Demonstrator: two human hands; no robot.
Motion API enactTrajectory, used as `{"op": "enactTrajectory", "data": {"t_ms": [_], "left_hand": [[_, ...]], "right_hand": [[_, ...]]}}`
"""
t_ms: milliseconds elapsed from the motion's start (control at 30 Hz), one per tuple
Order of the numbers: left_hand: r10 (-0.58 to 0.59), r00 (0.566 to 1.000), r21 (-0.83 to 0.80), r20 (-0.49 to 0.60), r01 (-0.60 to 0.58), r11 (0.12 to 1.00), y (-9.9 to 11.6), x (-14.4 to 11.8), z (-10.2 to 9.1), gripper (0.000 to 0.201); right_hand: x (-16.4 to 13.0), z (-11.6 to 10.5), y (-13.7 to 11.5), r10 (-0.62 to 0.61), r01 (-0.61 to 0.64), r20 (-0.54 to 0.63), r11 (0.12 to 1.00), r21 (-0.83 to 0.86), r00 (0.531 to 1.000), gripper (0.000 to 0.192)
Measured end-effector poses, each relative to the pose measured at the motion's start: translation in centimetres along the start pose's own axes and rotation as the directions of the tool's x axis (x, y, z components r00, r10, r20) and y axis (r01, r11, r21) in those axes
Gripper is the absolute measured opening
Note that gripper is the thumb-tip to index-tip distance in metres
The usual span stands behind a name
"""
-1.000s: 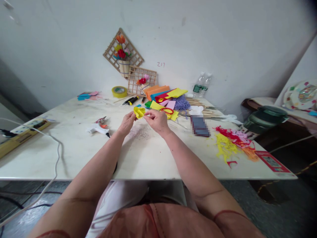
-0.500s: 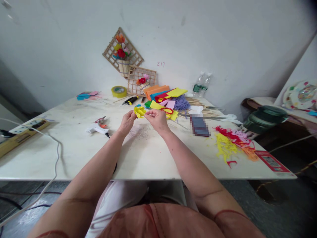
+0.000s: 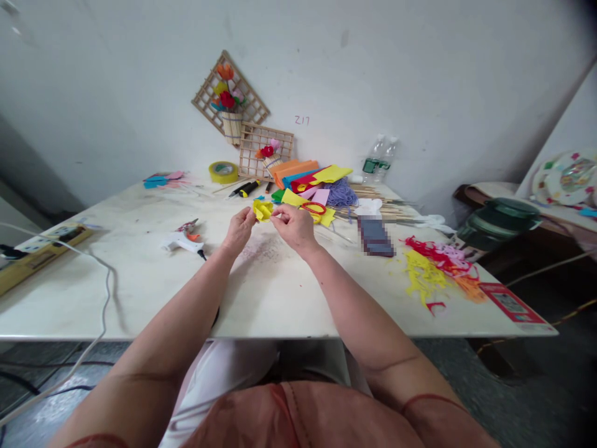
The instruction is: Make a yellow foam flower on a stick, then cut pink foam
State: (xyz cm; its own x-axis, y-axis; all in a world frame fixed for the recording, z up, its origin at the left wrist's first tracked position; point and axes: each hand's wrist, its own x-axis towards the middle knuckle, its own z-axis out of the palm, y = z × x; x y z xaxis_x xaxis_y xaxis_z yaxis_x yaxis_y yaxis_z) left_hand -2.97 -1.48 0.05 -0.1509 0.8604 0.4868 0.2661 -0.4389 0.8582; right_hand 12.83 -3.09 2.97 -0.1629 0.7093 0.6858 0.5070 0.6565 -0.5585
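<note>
Above the middle of the table, a yellow craft flower (image 3: 263, 210) with folded, cupped petals is between my two hands. My left hand (image 3: 240, 231) grips the flower from its left side, fingers closed. From the right, my right hand (image 3: 295, 228) pinches at the flower's edge with thumb and forefinger; the exact spot under the fingertips is too small to make out. Just behind my right hand lie red-and-yellow-handled scissors (image 3: 313, 210) on yellow sheets. To the left of my hands rests a white glue gun (image 3: 183, 242).
Folded coloured sheets (image 3: 298, 174), purple yarn (image 3: 342, 193) and thin sticks (image 3: 396, 204) lie at the back. Two lattice frames with flowers (image 3: 228, 99) lean on the wall. A phone (image 3: 375, 236) and coloured shreds (image 3: 425, 274) are at right, a power strip (image 3: 41, 258) at left.
My right hand's fingers have shifted slightly left, closer against the yellow flower. My left hand still holds it in nearly the same place.
</note>
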Motion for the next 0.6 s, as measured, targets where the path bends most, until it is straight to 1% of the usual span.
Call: {"op": "enactTrajectory", "data": {"t_ms": [67, 233, 300, 433, 600], "left_hand": [[-0.007, 1.0, 0.01, -0.006, 0.007, 1.0, -0.02, 0.01, 0.03, 0.032], [0.023, 0.999, 0.035, -0.031, -0.022, 0.999, -0.31, 0.09, 0.16, 0.031], [0.043, 0.998, 0.057, -0.045, -0.041, 0.998, -0.44, 0.11, 0.21, 0.031], [0.079, 0.995, 0.098, -0.064, -0.072, 0.993, -0.6, 0.15, 0.3, 0.03], [0.08, 0.99, 0.134, -0.115, -0.065, 0.989, -0.86, 0.29, 0.36, 0.03]], "right_hand": [[0.0, 0.15, 0.08, 0.022, -0.022, -0.017, 1.0, 0.008, 1.0, 0.01], [0.11, 0.8, 0.35, 0.178, -0.174, -0.007, 0.972, 0.158, 0.984, 0.01], [0.15, 0.97, 0.42, 0.214, -0.207, -0.02, 0.96, 0.188, 0.977, 0.009], [0.15, 1.05, 0.43, 0.235, -0.222, -0.047, 0.956, 0.19, 0.971, 0.008], [0.12, 1.05, 0.42, 0.232, -0.221, -0.047, 0.961, 0.165, 0.972, 0.01]]}}
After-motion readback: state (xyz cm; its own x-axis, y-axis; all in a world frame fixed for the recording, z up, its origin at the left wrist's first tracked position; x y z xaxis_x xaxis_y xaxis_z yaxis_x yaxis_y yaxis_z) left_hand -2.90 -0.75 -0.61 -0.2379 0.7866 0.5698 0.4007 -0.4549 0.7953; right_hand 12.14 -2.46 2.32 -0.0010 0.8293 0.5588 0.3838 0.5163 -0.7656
